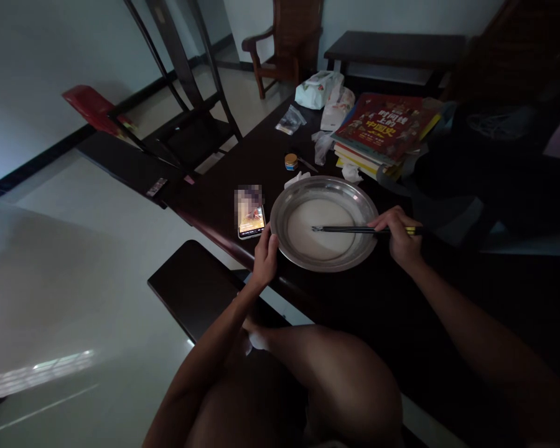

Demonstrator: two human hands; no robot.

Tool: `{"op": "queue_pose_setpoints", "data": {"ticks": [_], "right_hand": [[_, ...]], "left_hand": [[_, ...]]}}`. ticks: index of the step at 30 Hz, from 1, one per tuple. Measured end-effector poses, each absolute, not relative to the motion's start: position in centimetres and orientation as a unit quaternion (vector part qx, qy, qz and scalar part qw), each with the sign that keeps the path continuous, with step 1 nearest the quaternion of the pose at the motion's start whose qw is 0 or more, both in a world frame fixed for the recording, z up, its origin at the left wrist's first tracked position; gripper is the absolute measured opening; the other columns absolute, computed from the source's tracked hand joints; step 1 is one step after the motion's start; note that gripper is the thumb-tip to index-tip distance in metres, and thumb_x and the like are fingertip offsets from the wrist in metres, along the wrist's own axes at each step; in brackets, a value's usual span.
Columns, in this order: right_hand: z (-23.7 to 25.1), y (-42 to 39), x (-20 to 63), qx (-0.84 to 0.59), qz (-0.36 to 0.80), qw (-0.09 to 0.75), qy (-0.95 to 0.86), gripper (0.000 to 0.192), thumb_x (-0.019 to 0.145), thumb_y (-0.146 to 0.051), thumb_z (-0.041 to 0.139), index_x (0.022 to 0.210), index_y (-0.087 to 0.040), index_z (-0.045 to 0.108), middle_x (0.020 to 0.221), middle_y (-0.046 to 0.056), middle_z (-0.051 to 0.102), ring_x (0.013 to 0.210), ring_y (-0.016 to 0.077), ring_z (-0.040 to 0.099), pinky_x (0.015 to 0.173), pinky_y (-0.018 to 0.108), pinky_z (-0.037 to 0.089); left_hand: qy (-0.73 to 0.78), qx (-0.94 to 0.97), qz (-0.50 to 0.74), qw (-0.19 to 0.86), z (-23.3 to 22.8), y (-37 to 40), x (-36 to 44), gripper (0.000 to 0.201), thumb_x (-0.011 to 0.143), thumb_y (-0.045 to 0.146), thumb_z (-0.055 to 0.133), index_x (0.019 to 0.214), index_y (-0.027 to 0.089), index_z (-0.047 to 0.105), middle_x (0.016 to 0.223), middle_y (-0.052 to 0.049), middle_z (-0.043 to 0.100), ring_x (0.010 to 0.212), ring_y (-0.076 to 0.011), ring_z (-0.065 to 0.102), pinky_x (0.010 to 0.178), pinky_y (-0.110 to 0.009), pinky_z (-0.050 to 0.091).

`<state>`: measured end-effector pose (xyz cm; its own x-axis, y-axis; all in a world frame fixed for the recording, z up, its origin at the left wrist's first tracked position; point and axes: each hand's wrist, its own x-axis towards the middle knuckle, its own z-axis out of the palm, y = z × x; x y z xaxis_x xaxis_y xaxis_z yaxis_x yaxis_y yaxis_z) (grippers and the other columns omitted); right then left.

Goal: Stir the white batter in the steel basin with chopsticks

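A round, shallow metal basin [287, 205] holds a milky white liquid [320, 249] and stands at the table's near edge. My left hand [265, 258] grips its left rim, thumb on the near side. In my right hand [401, 239] is a pair of black chopsticks [350, 229], held level over the basin from its right side. Their pale tips are close together near the middle of the liquid; whether they touch it I cannot tell. Just left of the basin lies a phone [251, 214] with its screen lit.
Behind the basin, the dark table [242, 168] bears a small gold-lidded jar [291, 162], crumpled tissue [351, 173], plastic bags [318, 90] and a stack of books [385, 124]. A dark bag [490, 168] takes up the right side. Benches [191, 286] and chairs [294, 37] surround the table.
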<state>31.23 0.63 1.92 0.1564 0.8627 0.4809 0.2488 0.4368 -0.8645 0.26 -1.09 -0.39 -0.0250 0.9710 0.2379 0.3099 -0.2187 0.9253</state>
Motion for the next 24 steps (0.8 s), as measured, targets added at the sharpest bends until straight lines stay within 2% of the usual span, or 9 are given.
{"op": "queue_pose_setpoints", "data": {"ticks": [2, 7, 11, 16, 21, 24], "right_hand": [[1.88, 0.63, 31.23, -0.462, 0.254, 0.611, -0.591, 0.05, 0.095, -0.058, 0.055, 0.057, -0.028, 0.067, 0.06, 0.0, 0.069, 0.071, 0.0212, 0.062, 0.079, 0.044, 0.049], [1.9, 0.58, 31.19, -0.472, 0.256, 0.58, -0.613, 0.046, 0.094, -0.059, 0.056, 0.062, -0.029, 0.071, 0.064, 0.001, 0.071, 0.08, 0.0234, 0.065, 0.083, 0.045, 0.049], [1.91, 0.62, 31.13, -0.464, 0.257, 0.612, -0.587, 0.049, 0.095, -0.058, 0.055, 0.057, -0.029, 0.067, 0.061, 0.0, 0.07, 0.071, 0.0214, 0.064, 0.079, 0.044, 0.05], [2.06, 0.63, 31.1, -0.475, 0.265, 0.583, -0.604, 0.046, 0.093, -0.061, 0.057, 0.062, -0.03, 0.071, 0.064, 0.001, 0.072, 0.078, 0.0232, 0.067, 0.082, 0.046, 0.051], [2.1, 0.55, 31.23, -0.472, 0.271, 0.601, -0.586, 0.05, 0.094, -0.06, 0.055, 0.057, -0.028, 0.067, 0.061, 0.001, 0.07, 0.072, 0.0218, 0.064, 0.078, 0.044, 0.05], [2.05, 0.57, 31.27, -0.466, 0.278, 0.581, -0.607, 0.045, 0.093, -0.058, 0.058, 0.062, -0.029, 0.071, 0.067, 0.001, 0.073, 0.078, 0.0228, 0.065, 0.081, 0.044, 0.049]], "left_hand": [[0.524, 0.613, 0.484, 0.34, -0.41, -1.09, 0.23, 0.065, 0.1, 0.067, 0.039, 0.139, 0.019, 0.057, 0.141, -0.014, 0.064, 0.134, -0.0286, 0.058, 0.115, -0.045, 0.044], [0.524, 0.609, 0.486, 0.344, -0.43, -1.11, 0.3, 0.064, 0.1, 0.067, 0.039, 0.139, 0.019, 0.057, 0.139, -0.014, 0.066, 0.131, -0.0292, 0.06, 0.114, -0.046, 0.045], [0.524, 0.608, 0.486, 0.346, -0.46, -1.11, 0.27, 0.065, 0.099, 0.068, 0.04, 0.138, 0.019, 0.058, 0.14, -0.014, 0.065, 0.133, -0.0293, 0.059, 0.114, -0.046, 0.045], [0.522, 0.608, 0.487, 0.347, -0.42, -1.13, 0.23, 0.063, 0.1, 0.067, 0.04, 0.139, 0.02, 0.057, 0.141, -0.013, 0.065, 0.133, -0.0281, 0.059, 0.114, -0.044, 0.045], [0.524, 0.608, 0.487, 0.342, -0.33, -1.21, 0.31, 0.063, 0.1, 0.066, 0.04, 0.139, 0.02, 0.057, 0.14, -0.013, 0.065, 0.132, -0.0278, 0.06, 0.114, -0.044, 0.045], [0.525, 0.608, 0.487, 0.343, -0.25, -1.22, 0.33, 0.063, 0.1, 0.066, 0.04, 0.139, 0.02, 0.057, 0.14, -0.013, 0.066, 0.132, -0.028, 0.06, 0.114, -0.045, 0.045]]}}
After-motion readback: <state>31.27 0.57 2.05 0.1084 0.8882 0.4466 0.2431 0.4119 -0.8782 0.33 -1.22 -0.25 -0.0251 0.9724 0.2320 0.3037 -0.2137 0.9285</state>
